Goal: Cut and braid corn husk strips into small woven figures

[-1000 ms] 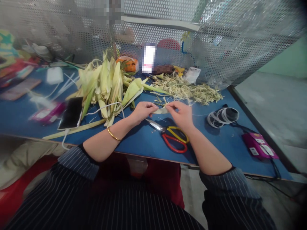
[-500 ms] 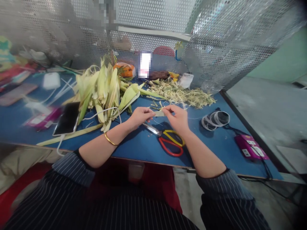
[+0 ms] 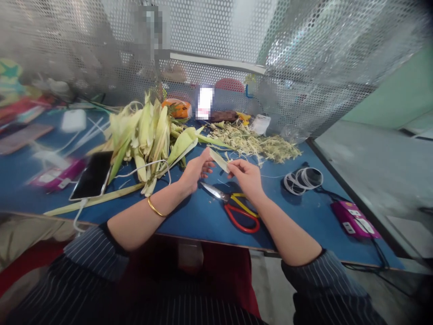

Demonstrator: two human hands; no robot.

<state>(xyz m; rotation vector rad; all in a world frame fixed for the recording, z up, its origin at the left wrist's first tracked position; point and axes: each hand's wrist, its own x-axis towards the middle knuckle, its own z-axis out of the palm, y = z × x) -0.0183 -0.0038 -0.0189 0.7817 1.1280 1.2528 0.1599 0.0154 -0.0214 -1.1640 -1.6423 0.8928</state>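
A short pale strip of corn husk (image 3: 219, 161) slants between my two hands. My right hand (image 3: 246, 177) pinches its lower end between thumb and fingertips. At its upper end are the thumb and forefinger of my left hand (image 3: 196, 172), which appear closed on it; the other fingers curl loosely below. Under the hands, scissors (image 3: 241, 219) with one red and one yellow handle loop lie on the blue table (image 3: 199, 221), blades toward the left. A thin white thread runs right from near my right hand to a dark spool wound with white cord (image 3: 302, 181).
A heap of corn husks (image 3: 149, 131) lies to the left, beside a phone (image 3: 92, 175) with a white cable. Shredded husk (image 3: 250, 142) is piled behind my hands. A purple box (image 3: 355, 219) stands at the right, and a perforated metal screen (image 3: 216, 40) rises behind the table.
The husk strip has turned from nearly level to slanting, its left end raised. My left hand has shifted slightly left and tilted upward. The whole view sits a little lower.
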